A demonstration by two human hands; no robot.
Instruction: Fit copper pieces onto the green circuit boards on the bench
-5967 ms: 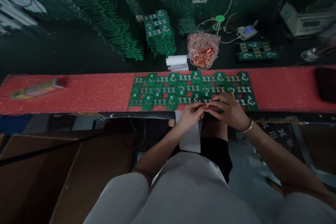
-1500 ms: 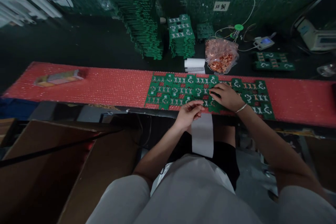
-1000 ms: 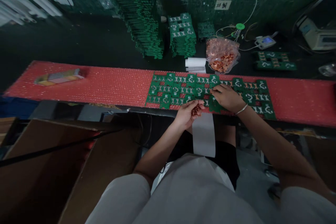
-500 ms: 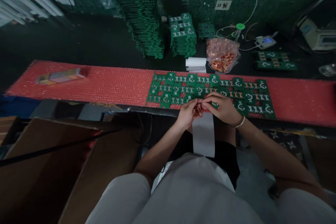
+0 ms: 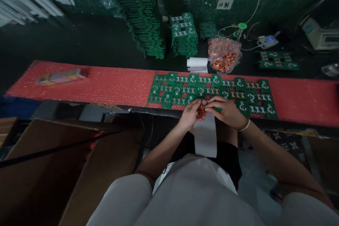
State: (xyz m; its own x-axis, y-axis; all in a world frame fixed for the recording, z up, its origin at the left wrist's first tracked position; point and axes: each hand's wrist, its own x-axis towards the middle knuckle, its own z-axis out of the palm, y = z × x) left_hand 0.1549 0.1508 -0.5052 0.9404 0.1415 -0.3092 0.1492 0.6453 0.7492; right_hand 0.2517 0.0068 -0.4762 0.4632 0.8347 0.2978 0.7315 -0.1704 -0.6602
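Note:
A heap of small copper-coloured metal pieces (image 5: 201,111) lies in my left hand (image 5: 189,116), whose fingers curl around it. My right hand (image 5: 222,110) is bent over the heap, thumb and fingertips pinched together at its right side. Whatever is between those fingertips is too small to make out. Beneath and beyond both hands, green circuit boards (image 5: 182,90) lie in joined rows. Some of their pads carry copper pieces, mainly towards the middle and right; others look silvery.
Red bubble wrap (image 5: 113,84) runs under the boards along the table edge. Behind stand a tall board stack (image 5: 148,24), a shorter stack (image 5: 185,39) and a clear bag of copper pieces (image 5: 225,56). More boards (image 5: 277,61) lie right. An open cardboard box (image 5: 111,169) stands lower left.
My right hand has shifted slightly down and its fingertips now reach the copper heap. The left hand has moved a touch right, showing more of the heap.

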